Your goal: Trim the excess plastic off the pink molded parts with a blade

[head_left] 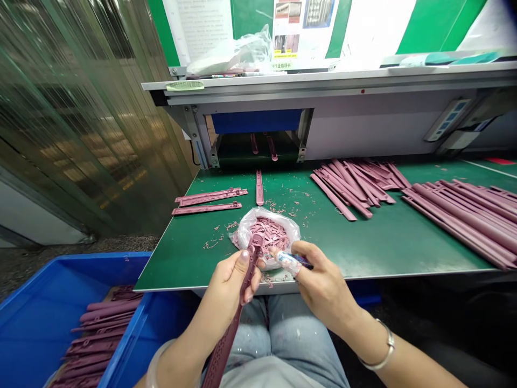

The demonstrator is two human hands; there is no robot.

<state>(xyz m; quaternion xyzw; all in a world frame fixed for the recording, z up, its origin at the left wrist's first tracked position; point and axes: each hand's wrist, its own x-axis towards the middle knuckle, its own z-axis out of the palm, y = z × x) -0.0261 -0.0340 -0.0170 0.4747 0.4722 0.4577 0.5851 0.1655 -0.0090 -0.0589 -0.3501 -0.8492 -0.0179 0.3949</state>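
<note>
My left hand (229, 276) is closed around a long mauve plastic strip (226, 345) with holes and ridges along it. The strip slants from my lap up to the near side of a clear plastic bag (294, 230) filled with mauve scraps (270, 233). My right hand (325, 283) grips a slim dark-handled tool (304, 261), close to the strip's upper end. White tape with blue marks covers the right thumb. The tool's tip is too small to make out, so I cannot tell whether it touches the strip.
Several loose strips (208, 208) lie left of the bag, and one strip (259, 188) behind it. Strip piles (351, 186) (464, 215) cover the right side. A conveyor opening (258, 148) faces me under a shelf (323, 81). A blue bin (36, 307) with strips stands at left.
</note>
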